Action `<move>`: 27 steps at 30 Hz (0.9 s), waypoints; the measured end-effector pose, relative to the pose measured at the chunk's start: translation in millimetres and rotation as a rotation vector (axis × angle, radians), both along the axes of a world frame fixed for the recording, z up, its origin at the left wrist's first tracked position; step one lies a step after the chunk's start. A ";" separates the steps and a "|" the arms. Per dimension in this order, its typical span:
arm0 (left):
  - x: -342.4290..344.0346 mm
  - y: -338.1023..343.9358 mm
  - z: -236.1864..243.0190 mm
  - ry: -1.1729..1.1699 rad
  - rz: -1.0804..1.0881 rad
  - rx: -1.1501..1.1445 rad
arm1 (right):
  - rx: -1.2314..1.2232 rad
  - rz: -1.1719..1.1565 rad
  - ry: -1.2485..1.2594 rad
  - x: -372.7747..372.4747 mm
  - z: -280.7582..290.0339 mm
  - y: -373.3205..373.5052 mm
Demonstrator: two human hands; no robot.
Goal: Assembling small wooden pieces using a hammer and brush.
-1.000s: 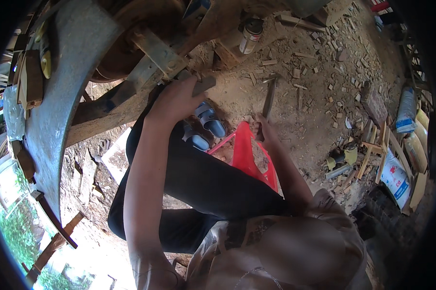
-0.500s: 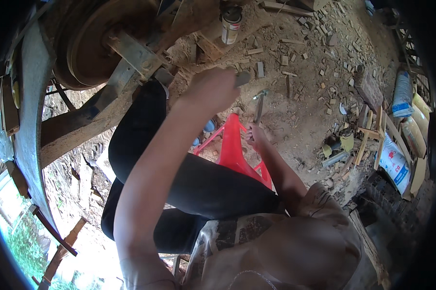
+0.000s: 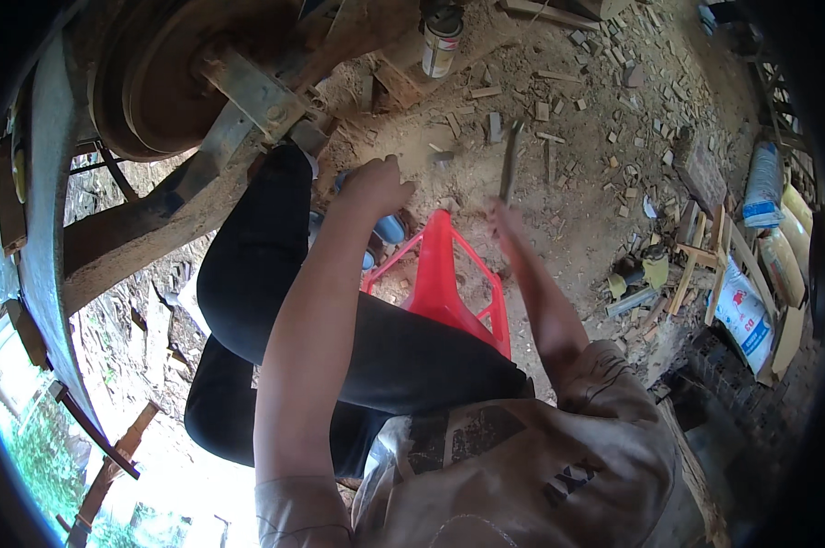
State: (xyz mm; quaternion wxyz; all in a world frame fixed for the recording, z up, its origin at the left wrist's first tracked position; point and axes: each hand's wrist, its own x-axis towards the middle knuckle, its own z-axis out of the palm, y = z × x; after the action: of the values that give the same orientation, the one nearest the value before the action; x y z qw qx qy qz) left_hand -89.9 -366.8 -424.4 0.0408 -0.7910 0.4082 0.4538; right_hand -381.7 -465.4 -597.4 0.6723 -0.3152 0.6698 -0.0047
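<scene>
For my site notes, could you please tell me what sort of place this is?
Probably an outdoor woodworking yard: wood offcuts litter the dirt ground, a large rusty wheel sits on timber beams, and sacks lie nearby.

Sunlit dirt floor point(image 3: 604, 210) strewn with wood offcuts point(image 3: 540, 110), sacks point(image 3: 746, 310) stacked at the right edge.
</scene>
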 end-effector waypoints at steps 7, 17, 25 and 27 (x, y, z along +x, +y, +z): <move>-27.2 -23.1 2.9 0.130 -0.086 -0.114 | -0.637 -0.228 -0.354 43.5 105.9 -109.1; -30.5 -8.3 -2.0 0.124 -0.073 -0.209 | -0.651 0.218 0.363 -7.4 -92.4 -40.2; -17.4 0.8 -9.5 0.126 -0.016 -0.184 | -0.087 0.291 0.302 -2.6 -123.1 -17.7; -20.6 -3.1 -11.4 0.053 -0.004 -0.174 | -0.149 0.280 0.285 -12.6 -110.4 -7.8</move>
State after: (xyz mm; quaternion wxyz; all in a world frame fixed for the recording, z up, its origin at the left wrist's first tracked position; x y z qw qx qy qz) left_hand -110.4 -369.9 -435.8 -0.0379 -0.7785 0.4488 0.4371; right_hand -394.3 -473.2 -707.8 0.5396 -0.4515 0.7056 0.0838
